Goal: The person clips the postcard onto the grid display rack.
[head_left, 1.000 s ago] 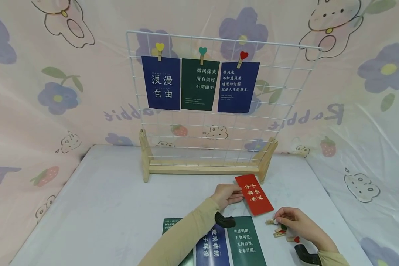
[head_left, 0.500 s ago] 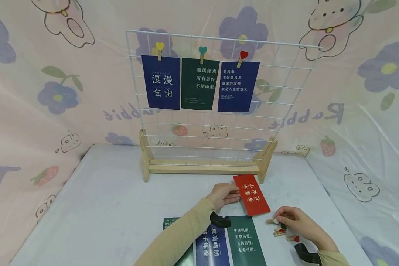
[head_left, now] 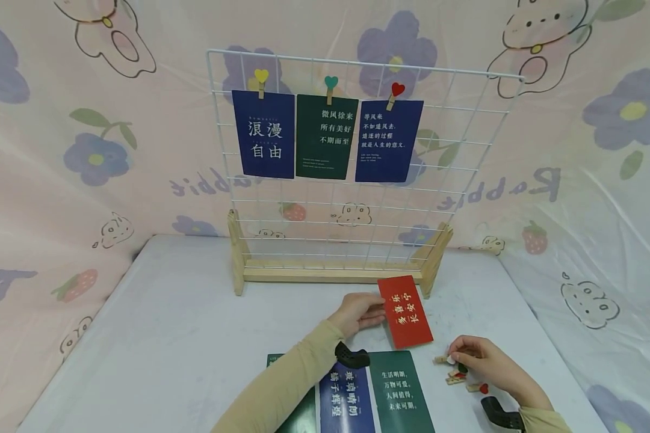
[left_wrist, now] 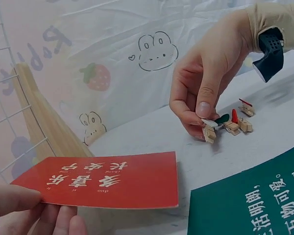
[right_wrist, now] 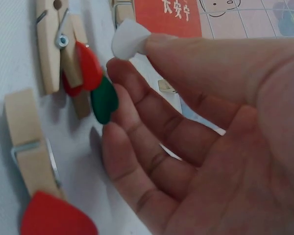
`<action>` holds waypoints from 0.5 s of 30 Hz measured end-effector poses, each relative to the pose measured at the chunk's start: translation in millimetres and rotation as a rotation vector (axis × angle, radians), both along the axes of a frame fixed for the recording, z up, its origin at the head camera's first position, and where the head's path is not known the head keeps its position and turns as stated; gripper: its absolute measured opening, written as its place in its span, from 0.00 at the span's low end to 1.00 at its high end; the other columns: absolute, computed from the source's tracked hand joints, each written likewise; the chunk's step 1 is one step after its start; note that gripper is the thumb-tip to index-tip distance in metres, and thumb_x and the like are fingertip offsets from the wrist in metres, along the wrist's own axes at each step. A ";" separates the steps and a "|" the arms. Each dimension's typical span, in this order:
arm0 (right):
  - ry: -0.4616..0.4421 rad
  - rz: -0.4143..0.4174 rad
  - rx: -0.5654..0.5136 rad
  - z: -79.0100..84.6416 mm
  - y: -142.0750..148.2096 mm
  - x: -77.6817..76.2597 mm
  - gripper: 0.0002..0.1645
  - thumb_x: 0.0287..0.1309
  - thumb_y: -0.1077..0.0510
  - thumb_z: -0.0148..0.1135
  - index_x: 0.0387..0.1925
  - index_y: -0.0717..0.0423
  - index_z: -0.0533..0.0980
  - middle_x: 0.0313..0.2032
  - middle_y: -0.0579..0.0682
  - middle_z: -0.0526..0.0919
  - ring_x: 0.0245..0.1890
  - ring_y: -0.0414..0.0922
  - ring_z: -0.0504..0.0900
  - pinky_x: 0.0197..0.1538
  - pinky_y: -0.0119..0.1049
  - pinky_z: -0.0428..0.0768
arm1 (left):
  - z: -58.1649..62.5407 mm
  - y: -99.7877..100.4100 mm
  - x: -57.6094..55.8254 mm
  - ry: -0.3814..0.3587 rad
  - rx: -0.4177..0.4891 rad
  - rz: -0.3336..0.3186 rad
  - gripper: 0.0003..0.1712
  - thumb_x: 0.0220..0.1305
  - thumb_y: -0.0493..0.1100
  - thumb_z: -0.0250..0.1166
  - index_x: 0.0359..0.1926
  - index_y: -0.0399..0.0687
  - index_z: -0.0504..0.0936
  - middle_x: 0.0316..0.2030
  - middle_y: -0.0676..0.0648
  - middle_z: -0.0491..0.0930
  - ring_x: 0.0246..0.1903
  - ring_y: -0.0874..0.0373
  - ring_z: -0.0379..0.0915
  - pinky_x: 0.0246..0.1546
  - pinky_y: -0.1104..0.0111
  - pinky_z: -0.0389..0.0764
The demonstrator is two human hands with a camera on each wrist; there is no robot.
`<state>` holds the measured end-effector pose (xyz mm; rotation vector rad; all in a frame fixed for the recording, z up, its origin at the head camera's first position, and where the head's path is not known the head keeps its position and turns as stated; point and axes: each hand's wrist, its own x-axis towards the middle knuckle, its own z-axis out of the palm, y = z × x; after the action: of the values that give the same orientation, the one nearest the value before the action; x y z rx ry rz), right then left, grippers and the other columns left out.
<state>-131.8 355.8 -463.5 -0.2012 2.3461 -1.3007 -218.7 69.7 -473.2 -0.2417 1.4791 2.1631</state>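
Printed cloth (head_left: 563, 132) with flowers and rabbits is hung behind and around a white worktop (head_left: 141, 337). Near its middle, toward the right edge, a red card (head_left: 405, 312) with pale lettering is held by the left hand (head_left: 357, 314) just in front of the rack's right foot. One edge of the card is pinched, the thumb laid on top and the fingers bent underneath. Nearer the right edge of the worktop, a white heart peg (right_wrist: 130, 39) is pinched at its heart between thumb and forefinger of the right hand (head_left: 484, 359); the remaining fingers are loosely bent. Just beside these fingertips, a green heart peg (right_wrist: 104, 100) is seen among wooden pegs with red hearts (right_wrist: 59, 213). Toward the near edge, a green card (head_left: 401, 391) and a blue card (head_left: 348, 400) are laid side by side, and another green sheet (head_left: 303, 418) is partly covered by the left sleeve (head_left: 281, 373). By the far edge, a wire grid is carried on a wooden base (head_left: 333, 277). Three cards are clipped along its upper part: blue (head_left: 265, 165), green (head_left: 325, 165) and blue (head_left: 384, 171), under yellow (head_left: 261, 76), teal (head_left: 331, 82) and red (head_left: 398, 89) hearts respectively.
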 end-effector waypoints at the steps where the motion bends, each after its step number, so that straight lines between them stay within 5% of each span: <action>1: 0.003 0.004 -0.003 0.0 0.1 0.0 0.13 0.65 0.57 0.58 0.43 0.65 0.75 0.39 0.56 0.78 0.36 0.47 0.76 0.39 0.32 0.77 | 0.2 -0.1 -0.9 0.008 -0.002 0.002 0.12 0.59 0.34 0.65 0.45 0.34 0.82 0.35 0.41 0.84 0.31 0.55 0.82 0.42 0.62 0.82; 15: 0.016 -0.018 0.003 -3.4 2.4 -2.2 0.14 0.68 0.56 0.55 0.43 0.65 0.73 0.36 0.55 0.76 0.33 0.43 0.73 0.33 0.31 0.73 | 21.8 -2.7 -4.2 0.301 -0.066 0.039 0.11 0.62 0.35 0.65 0.44 0.33 0.82 0.35 0.44 0.83 0.31 0.57 0.81 0.42 0.60 0.83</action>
<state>-134.0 358.1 -467.0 -0.1903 2.3689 -1.3085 -222.9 66.9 -451.3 0.0365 1.7230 2.2599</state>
